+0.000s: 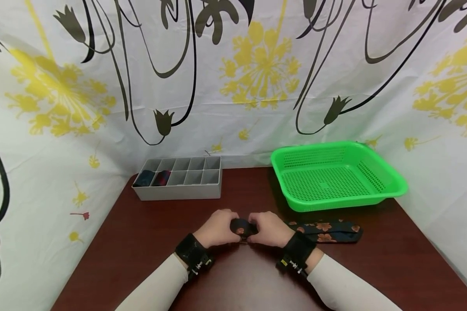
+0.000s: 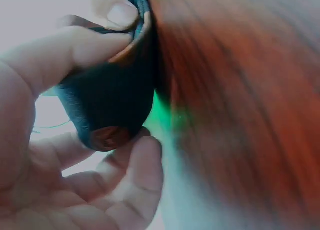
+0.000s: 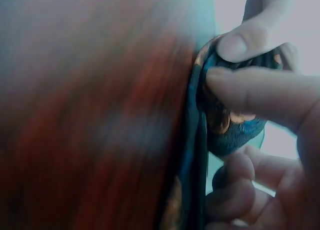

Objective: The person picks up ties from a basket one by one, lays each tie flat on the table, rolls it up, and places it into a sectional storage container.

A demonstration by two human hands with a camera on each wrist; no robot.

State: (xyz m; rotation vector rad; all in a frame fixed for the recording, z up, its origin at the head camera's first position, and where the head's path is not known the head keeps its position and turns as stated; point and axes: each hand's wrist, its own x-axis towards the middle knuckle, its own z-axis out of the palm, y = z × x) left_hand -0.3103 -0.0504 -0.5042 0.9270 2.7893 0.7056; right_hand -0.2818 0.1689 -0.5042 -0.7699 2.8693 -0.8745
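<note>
A dark blue necktie (image 1: 336, 232) with orange flowers is partly rolled up at the table's middle. Its wide end lies flat on the table, to the right behind the right wrist. My left hand (image 1: 217, 228) curls round the left side of the rolled part (image 2: 112, 97), thumb on the near side. From the right, my right hand (image 1: 271, 229) pinches the same roll (image 3: 235, 132) with thumb and fingers. Both thumbs nearly meet at the roll in the wrist views. The fingers hide much of the roll in the head view.
A grey divided box (image 1: 180, 192) stands at the back left, with rolled dark cloth (image 1: 145, 178) and a red-and-blue roll (image 1: 161, 178) in two front compartments. At the back right is a green plastic basket (image 1: 334, 201). A patterned cloth (image 1: 202, 90) hangs behind the brown table (image 1: 113, 255).
</note>
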